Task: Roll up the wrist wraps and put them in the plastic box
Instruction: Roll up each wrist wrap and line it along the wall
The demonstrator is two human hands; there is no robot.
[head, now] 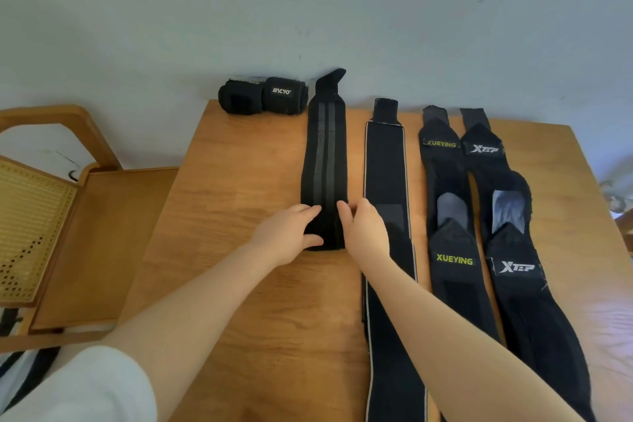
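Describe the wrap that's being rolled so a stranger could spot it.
On the wooden table, four long black wraps lie side by side. It is the leftmost wrap, its near end held by both hands. Only it has two grey stripes lengthwise.

You're getting soft, even daylight, apparently from the right; the wall [308, 3] reads cool grey-blue. Shadows are faint, just thin ones under your forearms on the table [239, 164]. No glare. Wide-angle bending shows at the edges, and the table's sides splay. Slight overall softness; black fabric loses detail.
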